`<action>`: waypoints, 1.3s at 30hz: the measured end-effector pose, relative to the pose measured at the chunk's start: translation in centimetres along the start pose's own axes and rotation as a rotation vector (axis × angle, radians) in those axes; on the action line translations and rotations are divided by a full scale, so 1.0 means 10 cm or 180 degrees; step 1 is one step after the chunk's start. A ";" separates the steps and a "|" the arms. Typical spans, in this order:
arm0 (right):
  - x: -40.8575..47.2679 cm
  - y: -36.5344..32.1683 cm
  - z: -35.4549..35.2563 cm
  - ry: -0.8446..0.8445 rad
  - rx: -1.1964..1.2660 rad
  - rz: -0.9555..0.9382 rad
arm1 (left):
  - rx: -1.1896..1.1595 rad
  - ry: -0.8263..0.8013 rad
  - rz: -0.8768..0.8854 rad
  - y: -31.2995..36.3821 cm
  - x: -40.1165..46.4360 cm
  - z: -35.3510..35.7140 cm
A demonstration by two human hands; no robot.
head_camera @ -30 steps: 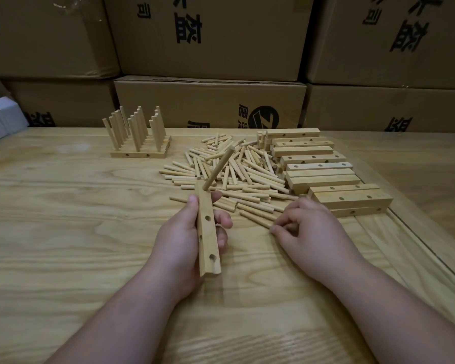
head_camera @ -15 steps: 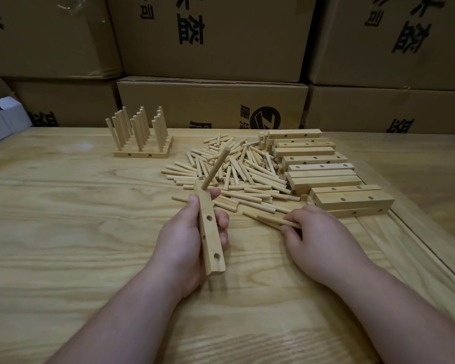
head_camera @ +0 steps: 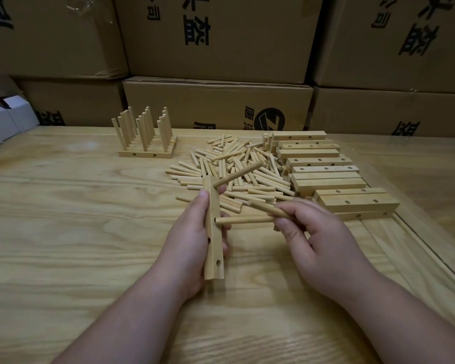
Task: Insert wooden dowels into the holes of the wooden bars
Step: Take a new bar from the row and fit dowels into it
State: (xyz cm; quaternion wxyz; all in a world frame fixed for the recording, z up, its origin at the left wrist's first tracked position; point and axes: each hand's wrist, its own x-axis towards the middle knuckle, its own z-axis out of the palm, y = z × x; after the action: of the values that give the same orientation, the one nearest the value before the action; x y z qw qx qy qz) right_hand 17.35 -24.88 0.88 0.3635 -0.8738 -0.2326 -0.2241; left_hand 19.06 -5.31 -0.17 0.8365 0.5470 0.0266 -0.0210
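Two dowels (head_camera: 269,211) sit pinched in my right hand (head_camera: 323,243), one tip at the middle hole of the bar (head_camera: 213,232). My left hand (head_camera: 192,240) grips that bar above the bench (head_camera: 63,232), one dowel already seated.

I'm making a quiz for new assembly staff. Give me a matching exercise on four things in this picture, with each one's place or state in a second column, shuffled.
Things:
1. wooden bar
2. loose dowels
3. stacked bars
4. finished rack

States:
A. piled on the table's middle
B. at the far left, dowels upright
C. gripped in the left hand
D. layered to the right of the pile

Pairs: 1-C, 2-A, 3-D, 4-B
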 end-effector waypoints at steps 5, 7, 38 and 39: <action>0.02 0.00 0.00 0.0110 0.0155 -0.0097 | 0.0329 0.0029 0.0065 -0.01 -0.01 0.01; 0.01 -0.01 0.01 0.0120 0.0240 -0.0114 | 0.0337 0.0043 0.0076 -0.02 -0.01 0.00; -0.01 -0.06 0.03 -0.0178 0.0158 0.0057 | 0.0799 0.0149 0.0339 -0.06 -0.03 0.02; -0.01 -0.06 0.03 -0.0257 0.0161 -0.0043 | 0.0857 0.0156 0.0338 -0.07 -0.03 0.02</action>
State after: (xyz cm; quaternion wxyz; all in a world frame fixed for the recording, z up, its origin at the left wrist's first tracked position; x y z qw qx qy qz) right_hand 17.00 -24.26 0.93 0.3744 -0.8710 -0.2585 -0.1852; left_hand 18.69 -5.76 -0.67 0.7545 0.6553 0.0150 0.0333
